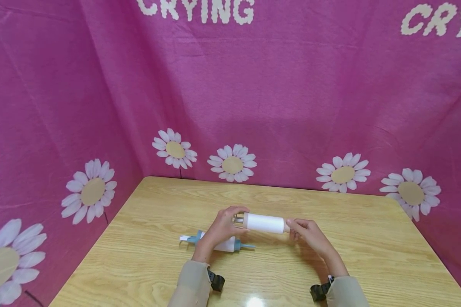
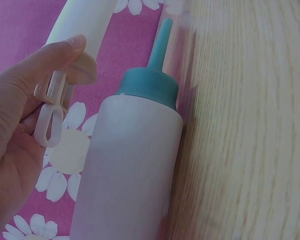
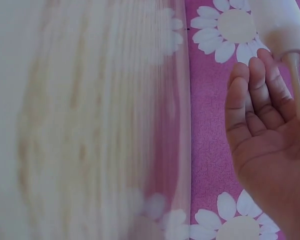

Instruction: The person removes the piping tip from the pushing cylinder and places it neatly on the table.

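In the head view, a white squeeze bottle (image 1: 266, 223) with beige ends is held level above the table between both hands. My left hand (image 1: 224, 224) grips its left end, where a slotted beige fitting (image 2: 51, 122) sticks out; the thumb presses the side in the left wrist view. With fingertips at the beige cap, my right hand (image 1: 309, 234) holds the other end. A thin beige nozzle (image 3: 296, 85) points toward the palm in the right wrist view. Lying under the left wrist is a second white bottle (image 2: 130, 165) with a teal cap and nozzle (image 2: 161, 45), partly hidden by that arm.
The wooden table (image 1: 369, 238) has pale grain and a bright light reflection near its front edge. A magenta cloth (image 1: 284, 98) with white daisies and lettering hangs behind it and along both sides. Black wrist cameras (image 1: 217, 281) are strapped at each sleeve.
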The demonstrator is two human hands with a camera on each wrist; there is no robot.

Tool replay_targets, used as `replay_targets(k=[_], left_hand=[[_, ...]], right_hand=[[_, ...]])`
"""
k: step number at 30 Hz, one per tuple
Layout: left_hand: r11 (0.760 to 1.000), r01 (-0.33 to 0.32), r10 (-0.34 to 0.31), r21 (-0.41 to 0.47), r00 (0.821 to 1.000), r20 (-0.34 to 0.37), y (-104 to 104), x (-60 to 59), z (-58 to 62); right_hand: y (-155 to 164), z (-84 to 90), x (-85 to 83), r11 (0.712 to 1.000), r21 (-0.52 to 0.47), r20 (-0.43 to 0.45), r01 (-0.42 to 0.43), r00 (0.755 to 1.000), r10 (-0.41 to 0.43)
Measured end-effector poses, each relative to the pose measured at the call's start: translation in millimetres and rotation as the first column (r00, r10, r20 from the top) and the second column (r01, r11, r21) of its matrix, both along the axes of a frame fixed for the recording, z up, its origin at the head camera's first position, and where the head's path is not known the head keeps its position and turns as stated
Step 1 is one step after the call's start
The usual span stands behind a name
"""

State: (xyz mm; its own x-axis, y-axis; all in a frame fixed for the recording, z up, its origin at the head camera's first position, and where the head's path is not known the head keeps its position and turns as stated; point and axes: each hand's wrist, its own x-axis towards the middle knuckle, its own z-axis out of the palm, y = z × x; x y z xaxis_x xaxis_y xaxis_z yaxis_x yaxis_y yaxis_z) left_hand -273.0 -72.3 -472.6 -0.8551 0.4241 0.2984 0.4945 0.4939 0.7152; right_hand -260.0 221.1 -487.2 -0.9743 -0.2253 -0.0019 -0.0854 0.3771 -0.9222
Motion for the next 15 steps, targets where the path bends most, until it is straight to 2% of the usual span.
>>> replay_targets(k=[9, 15], left_hand=[[1.000, 0.001, -0.001, -0.008, 1.000, 0.007, -2.5, 0.6, 0.0], [1.000, -0.009, 0.009, -0.013, 1.000, 0.011, -2.6, 0.5, -0.1]], right_hand=[[0.2, -0.6, 2.6, 1.000, -0.026, 0.010, -0.007, 1.000, 0.007], [-0.9, -2.0, 2.4, 0.998, -0.052, -0.049, -0.022, 0.999, 0.020]])
